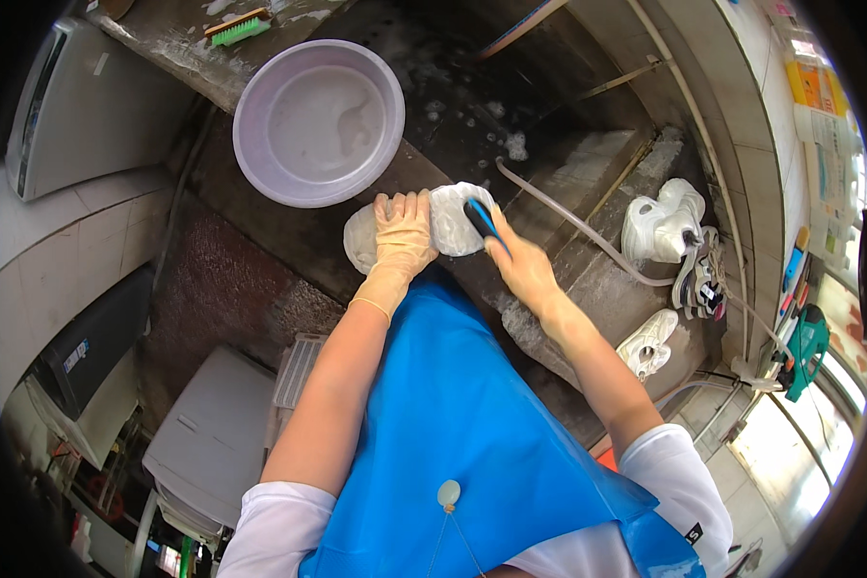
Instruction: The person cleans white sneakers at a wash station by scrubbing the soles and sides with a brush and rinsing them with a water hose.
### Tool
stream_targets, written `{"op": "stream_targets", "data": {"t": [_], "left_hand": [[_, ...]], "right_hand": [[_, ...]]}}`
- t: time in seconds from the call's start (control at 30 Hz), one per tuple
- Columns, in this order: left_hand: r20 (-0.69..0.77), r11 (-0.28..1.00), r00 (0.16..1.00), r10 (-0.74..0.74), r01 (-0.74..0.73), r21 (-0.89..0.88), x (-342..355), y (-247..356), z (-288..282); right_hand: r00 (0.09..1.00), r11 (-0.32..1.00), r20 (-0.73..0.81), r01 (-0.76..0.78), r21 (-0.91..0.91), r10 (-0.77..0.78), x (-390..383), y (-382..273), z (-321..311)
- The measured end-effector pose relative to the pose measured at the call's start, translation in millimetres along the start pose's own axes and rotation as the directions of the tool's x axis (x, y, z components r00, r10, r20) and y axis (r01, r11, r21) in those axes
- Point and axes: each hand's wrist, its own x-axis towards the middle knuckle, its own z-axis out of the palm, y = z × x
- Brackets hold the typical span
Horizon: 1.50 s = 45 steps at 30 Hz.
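Note:
A wet white shoe [450, 231] lies crosswise in front of me at the edge of the dark ledge, just above my blue apron. My left hand [403, 231], in a thin yellowish glove, presses down over its middle with the fingers wrapped across it. At the shoe's right end, my right hand [520, 260] grips a brush [481, 219] by its black and blue handle. The brush's bristles are hidden, and its head is over the shoe. Which side of the shoe faces up is hard to tell.
A pale purple basin [385, 164] with cloudy water stands beyond my left hand. A green-bristled brush [241, 29] lies at the back left. On the right are a hose [588, 223], a white bundle [663, 223], striped sneakers [700, 279] and another white shoe [648, 344].

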Motion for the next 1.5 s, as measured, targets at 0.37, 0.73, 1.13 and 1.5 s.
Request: {"op": "stream_targets", "data": {"t": [0.37, 0.73, 1.13, 1.5], "left_hand": [[-0.002, 0.999, 0.999, -0.036, 0.036, -0.002, 0, 1, -1], [0.003, 0.999, 0.999, -0.041, 0.041, 0.012, 0, 0, 1], [0.007, 1.000, 1.000, -0.024, 0.024, 0.001, 5, 3, -1], [0.159, 0.995, 0.983, -0.094, 0.086, 0.053, 13, 6, -7]], "right_hand": [[0.989, 0.976, -0.141, 0.070, 0.206, -0.041, 8, 10, 6], [0.978, 0.965, -0.207, 0.071, 0.253, -0.018, -16, 21, 30], [0.966, 0.881, -0.249, 0.060, 0.470, 0.067, 21, 8, 25], [0.987, 0.943, -0.130, -0.047, 0.330, 0.095, 28, -32, 5]]}}
